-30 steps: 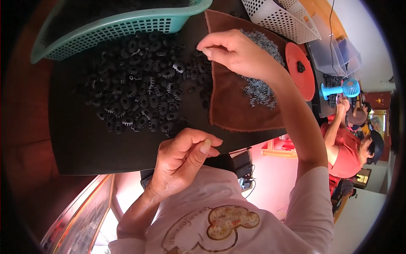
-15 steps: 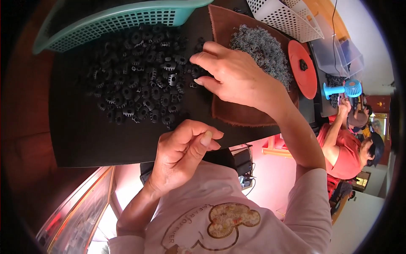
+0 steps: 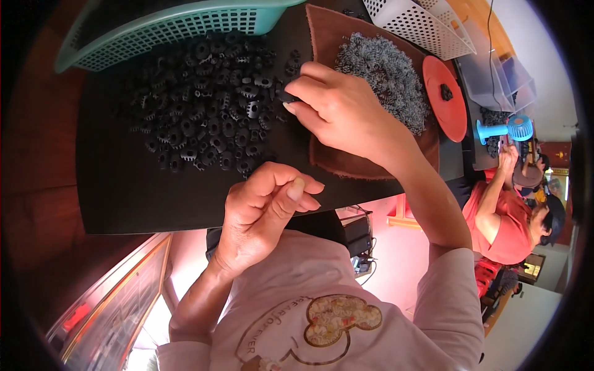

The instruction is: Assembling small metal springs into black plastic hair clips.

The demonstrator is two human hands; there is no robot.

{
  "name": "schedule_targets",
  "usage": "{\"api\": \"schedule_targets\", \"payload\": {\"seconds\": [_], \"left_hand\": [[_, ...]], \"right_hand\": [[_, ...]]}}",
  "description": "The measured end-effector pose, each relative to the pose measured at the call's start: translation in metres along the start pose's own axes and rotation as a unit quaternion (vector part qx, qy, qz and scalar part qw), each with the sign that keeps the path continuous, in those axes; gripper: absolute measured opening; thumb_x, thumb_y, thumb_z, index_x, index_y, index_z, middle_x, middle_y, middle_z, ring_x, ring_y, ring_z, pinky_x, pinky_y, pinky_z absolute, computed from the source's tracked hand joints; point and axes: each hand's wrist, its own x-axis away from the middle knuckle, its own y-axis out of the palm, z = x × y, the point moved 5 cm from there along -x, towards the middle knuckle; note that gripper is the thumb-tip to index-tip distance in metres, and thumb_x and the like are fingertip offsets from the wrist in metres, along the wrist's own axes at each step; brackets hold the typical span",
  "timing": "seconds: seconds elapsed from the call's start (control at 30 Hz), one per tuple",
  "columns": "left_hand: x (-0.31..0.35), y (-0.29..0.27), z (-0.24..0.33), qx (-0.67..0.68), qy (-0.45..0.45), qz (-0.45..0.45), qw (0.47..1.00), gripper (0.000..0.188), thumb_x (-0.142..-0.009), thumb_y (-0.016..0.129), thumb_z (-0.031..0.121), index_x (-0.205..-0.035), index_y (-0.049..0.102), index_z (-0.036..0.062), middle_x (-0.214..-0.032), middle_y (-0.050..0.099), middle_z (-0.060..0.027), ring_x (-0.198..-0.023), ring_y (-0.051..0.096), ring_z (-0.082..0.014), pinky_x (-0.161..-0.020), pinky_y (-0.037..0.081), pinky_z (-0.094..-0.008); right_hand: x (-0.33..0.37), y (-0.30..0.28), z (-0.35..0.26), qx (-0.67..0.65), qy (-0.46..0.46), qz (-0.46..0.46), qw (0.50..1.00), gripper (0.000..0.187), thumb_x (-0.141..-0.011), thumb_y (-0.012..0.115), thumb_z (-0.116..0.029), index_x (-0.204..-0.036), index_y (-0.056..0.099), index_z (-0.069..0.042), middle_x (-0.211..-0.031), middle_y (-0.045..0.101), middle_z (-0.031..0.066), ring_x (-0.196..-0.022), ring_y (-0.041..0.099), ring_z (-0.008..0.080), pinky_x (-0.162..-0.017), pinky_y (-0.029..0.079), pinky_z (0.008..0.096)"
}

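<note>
My right hand (image 3: 343, 111) is over the left edge of a brown cloth, thumb and forefinger closed on a small black toothed hair-clip piece (image 3: 286, 97). To its left spreads a heap of similar black hair-clip pieces (image 3: 204, 105). Above the table's front edge, my left hand (image 3: 263, 207) is closed, its thumb pressed against the curled fingers. Whatever it may hold is hidden. On the brown cloth (image 3: 346, 159) lies a pile of tiny grey metal springs (image 3: 387, 80), to the right of and beyond my right hand.
A green perforated basket (image 3: 179, 37) stands behind the heap. Right of the springs is a red plate (image 3: 444, 99) with black pieces on it, near a white perforated basket (image 3: 421, 28). Farther right are a blue fan (image 3: 510, 128) and a person in red (image 3: 501, 216).
My right thumb and forefinger have come together on a black hair-clip piece. My left hand has shifted slightly upward in view and stays closed.
</note>
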Motion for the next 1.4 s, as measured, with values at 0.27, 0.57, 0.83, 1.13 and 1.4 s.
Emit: {"api": "schedule_targets", "payload": {"seconds": [0.27,0.57,0.83,1.13,1.4], "left_hand": [[-0.004,-0.005,-0.002,0.147,-0.019,0.017,0.989,0.027,-0.102,0.05,0.022,-0.107,0.055,-0.0039,-0.102,0.068,-0.0141,-0.083,0.065,-0.0149,-0.079,0.054,-0.0295],[-0.005,-0.005,0.0,0.106,0.026,0.063,0.992,0.033,-0.102,0.051,0.025,-0.108,0.059,-0.006,-0.088,0.066,-0.0066,-0.08,0.061,-0.0115,-0.076,0.051,-0.0253],[0.0,-0.008,-0.004,0.145,-0.014,0.009,0.989,0.041,-0.101,0.05,0.026,-0.126,0.051,-0.0066,-0.104,0.064,-0.0108,-0.093,0.064,-0.0188,-0.084,0.052,-0.0336],[-0.001,-0.005,0.001,0.2,-0.004,0.033,0.979,0.033,-0.1,0.051,0.019,-0.124,0.052,-0.0049,-0.101,0.063,-0.0099,-0.086,0.062,-0.0157,-0.078,0.053,-0.0306],[-0.004,-0.014,-0.002,0.199,0.037,0.066,0.977,0.019,-0.101,0.052,0.018,-0.107,0.055,-0.0004,-0.082,0.065,-0.0108,-0.061,0.058,-0.0131,-0.057,0.05,-0.0248]], "right_hand": [[0.032,-0.04,-0.043,-0.089,-0.042,0.048,0.994,0.026,-0.073,0.073,-0.002,-0.097,0.064,0.001,-0.085,0.055,0.0108,-0.06,0.058,0.0233,-0.05,0.046,0.0333],[0.04,-0.025,-0.066,-0.074,-0.092,0.082,0.99,0.027,-0.072,0.074,-0.005,-0.095,0.066,0.006,-0.074,0.052,0.0062,-0.054,0.057,0.0165,-0.043,0.046,0.0269],[0.043,-0.03,-0.059,-0.175,-0.049,0.075,0.981,0.031,-0.079,0.071,-0.008,-0.105,0.062,0.005,-0.078,0.053,0.0079,-0.056,0.058,0.0209,-0.045,0.046,0.0316],[0.04,-0.029,-0.071,-0.156,-0.045,0.027,0.986,0.034,-0.075,0.067,-0.007,-0.106,0.058,0.004,-0.08,0.049,0.0057,-0.06,0.058,0.0191,-0.043,0.046,0.0317],[0.042,-0.038,-0.049,-0.277,-0.006,0.109,0.955,0.021,-0.082,0.065,0.001,-0.103,0.062,0.0,-0.083,0.058,0.0122,-0.061,0.058,0.0259,-0.051,0.048,0.0348]]}}
